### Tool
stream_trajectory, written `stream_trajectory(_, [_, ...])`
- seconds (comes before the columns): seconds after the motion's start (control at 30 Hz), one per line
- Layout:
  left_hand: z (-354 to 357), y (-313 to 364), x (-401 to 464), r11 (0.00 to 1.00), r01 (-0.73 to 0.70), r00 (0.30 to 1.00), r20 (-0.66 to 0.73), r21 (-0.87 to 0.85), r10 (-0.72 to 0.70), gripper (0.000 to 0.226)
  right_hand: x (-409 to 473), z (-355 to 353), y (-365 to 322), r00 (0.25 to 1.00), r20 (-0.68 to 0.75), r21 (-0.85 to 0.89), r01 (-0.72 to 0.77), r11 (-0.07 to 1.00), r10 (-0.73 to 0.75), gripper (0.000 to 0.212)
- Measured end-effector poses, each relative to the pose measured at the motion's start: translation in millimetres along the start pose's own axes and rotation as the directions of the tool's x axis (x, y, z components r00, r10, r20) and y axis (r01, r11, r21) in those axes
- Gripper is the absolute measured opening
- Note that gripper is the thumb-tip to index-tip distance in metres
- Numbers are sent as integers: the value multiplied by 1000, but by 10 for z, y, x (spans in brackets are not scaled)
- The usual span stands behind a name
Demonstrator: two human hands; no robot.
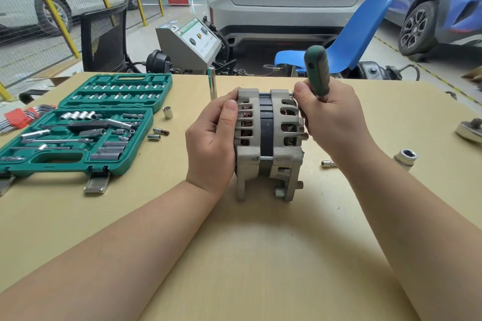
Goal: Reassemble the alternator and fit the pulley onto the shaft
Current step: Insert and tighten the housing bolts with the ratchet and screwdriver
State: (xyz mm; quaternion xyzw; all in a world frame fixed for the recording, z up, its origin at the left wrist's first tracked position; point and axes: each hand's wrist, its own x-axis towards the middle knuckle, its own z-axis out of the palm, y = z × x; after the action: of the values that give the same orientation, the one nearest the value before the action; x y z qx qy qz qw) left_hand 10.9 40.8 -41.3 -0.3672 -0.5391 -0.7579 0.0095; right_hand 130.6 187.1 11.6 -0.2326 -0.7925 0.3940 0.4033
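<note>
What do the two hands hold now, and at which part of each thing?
The left hand grips the alternator around its left end housing. The right hand grips a green-handled driver by the lower handle.

A pale wooden table [247,255] carries a grey metal alternator [268,143] between the hands, an open green plastic socket case [78,125] left of the left hand, and 1 large chrome socket [405,157] right of the right forearm.

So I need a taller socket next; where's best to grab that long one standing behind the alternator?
Take the tall socket round its upper half, coming from above and slightly left. It stands upright and alone on the table, its top free, while the alternator and the left hand crowd its base.
</note>
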Motion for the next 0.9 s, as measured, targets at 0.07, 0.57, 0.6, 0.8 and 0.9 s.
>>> stream_trajectory(0.07, [-3,-1,1,1000,2,1000,2,0,-2,28,1,-15,8,1000,-5,42,1,999,0,19])
stream_trajectory(0.57, [-3,7,-5,1000,7,1000,4,27,-7,31,-3,-33,-24,999,17,98,-53,994,51,23])
stream_trajectory(0.6, [-3,8,-3,1000,11,1000,3,26,-11,32,1,-44,-20,998,22,108,-54,993,52,18])
stream_trajectory(0.8, [-7,5,-9,999,17,1000,3,30,-17,31,17,-16,-27,998,19,46,-67,997,66,18])
stream_trajectory(0.9, [-3,1,-4,999,6,1000,2,31,-6,29,9,-4,-48,999,24,-8,-49,999,49,25])
